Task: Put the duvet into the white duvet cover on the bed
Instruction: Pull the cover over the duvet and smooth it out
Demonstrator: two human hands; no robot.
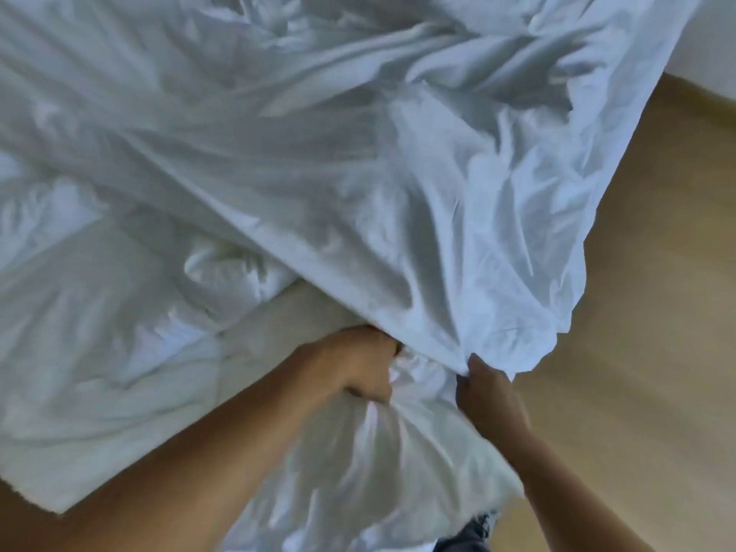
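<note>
The thin white duvet cover (358, 173) lies rumpled across the bed and hangs off its near right corner. Under it, at the lower left, the puffier white duvet (99, 352) shows. My left hand (358, 364) grips a bunched fistful of white fabric at the near edge of the bed, where the cover's edge crosses the duvet. My right hand (488, 392) pinches the cover's hanging edge just to the right of that. The bunched cloth (398, 452) sags between and below both hands. The picture is blurred by motion.
Light wooden floor (637, 352) runs along the right side and the bottom left corner. A white wall or skirting (713, 73) shows at the upper right. A bit of dark trouser leg (466, 539) is at the bottom edge.
</note>
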